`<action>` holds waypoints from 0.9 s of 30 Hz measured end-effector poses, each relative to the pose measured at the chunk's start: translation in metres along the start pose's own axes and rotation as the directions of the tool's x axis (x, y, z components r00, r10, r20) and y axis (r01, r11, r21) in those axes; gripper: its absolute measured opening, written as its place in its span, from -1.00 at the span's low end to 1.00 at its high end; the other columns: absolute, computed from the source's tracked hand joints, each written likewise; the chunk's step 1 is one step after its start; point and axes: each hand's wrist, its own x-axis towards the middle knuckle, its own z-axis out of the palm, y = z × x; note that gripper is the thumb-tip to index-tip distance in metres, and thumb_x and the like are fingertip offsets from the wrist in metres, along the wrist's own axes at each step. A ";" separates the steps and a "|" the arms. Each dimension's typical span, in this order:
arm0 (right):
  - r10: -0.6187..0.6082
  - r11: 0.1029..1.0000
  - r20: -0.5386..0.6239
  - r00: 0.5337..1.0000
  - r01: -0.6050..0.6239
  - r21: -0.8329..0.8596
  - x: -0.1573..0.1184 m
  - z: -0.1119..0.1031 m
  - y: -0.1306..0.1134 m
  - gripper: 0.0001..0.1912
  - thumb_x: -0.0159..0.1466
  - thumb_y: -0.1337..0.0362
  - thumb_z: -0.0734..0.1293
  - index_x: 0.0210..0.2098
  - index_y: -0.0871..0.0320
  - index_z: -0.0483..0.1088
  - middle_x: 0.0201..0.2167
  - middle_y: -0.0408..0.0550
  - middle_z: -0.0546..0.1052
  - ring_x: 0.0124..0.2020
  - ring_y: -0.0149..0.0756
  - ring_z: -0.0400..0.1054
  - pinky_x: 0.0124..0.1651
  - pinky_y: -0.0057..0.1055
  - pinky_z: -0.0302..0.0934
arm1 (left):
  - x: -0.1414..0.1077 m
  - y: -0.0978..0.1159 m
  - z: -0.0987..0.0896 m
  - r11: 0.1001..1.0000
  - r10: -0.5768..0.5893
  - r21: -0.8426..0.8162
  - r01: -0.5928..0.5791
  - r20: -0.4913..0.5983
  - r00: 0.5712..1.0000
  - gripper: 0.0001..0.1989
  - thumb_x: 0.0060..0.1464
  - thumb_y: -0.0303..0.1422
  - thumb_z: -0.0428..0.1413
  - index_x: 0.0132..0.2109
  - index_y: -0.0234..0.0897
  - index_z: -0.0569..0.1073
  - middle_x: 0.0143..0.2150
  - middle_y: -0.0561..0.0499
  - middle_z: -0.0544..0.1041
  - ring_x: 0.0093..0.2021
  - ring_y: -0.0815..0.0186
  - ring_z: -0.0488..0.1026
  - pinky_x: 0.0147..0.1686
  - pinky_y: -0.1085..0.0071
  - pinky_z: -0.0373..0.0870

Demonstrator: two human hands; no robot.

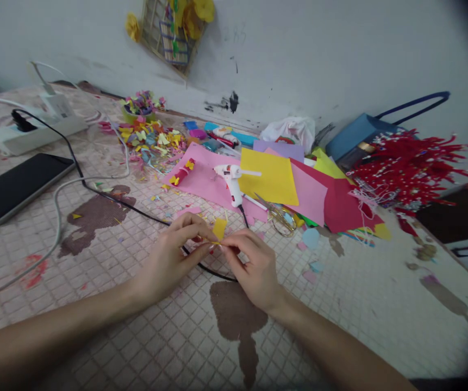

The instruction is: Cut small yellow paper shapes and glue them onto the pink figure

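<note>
My left hand (179, 252) and my right hand (254, 266) meet at the middle of the table, fingertips pinched together. Between them is a small piece of yellow paper (219, 228), its upper part sticking up above the fingers and its lower edge partly hidden by them. Just beyond lies a white glue gun (231, 182) with a glue stick in its back, resting on a pink sheet (205, 163). Scissors (281, 218) with gold-coloured handles are to its right. A small red roll with yellow bows (182, 172) sits on the pink sheet's left part.
Yellow (268, 176) and red sheets (339, 203) overlap at the right, near a bunch of red stems (409, 168) and a blue bag (360, 133). Paper scraps (152, 141) pile up at the back left. A phone (22, 184), a power strip (33, 133) and cables occupy the left.
</note>
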 end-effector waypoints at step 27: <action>-0.004 0.998 0.033 0.999 0.002 0.055 0.002 -0.004 0.000 -0.87 0.27 0.40 0.21 -0.29 0.09 0.36 -0.35 -0.09 0.38 -0.29 -0.31 0.32 -0.23 -0.35 0.25 | 0.003 0.002 -0.001 0.996 0.020 -0.084 -0.017 0.030 0.999 -0.91 0.10 -0.48 0.07 -0.36 -0.25 0.41 -0.30 0.04 0.44 -0.22 0.33 0.37 -0.19 0.39 0.29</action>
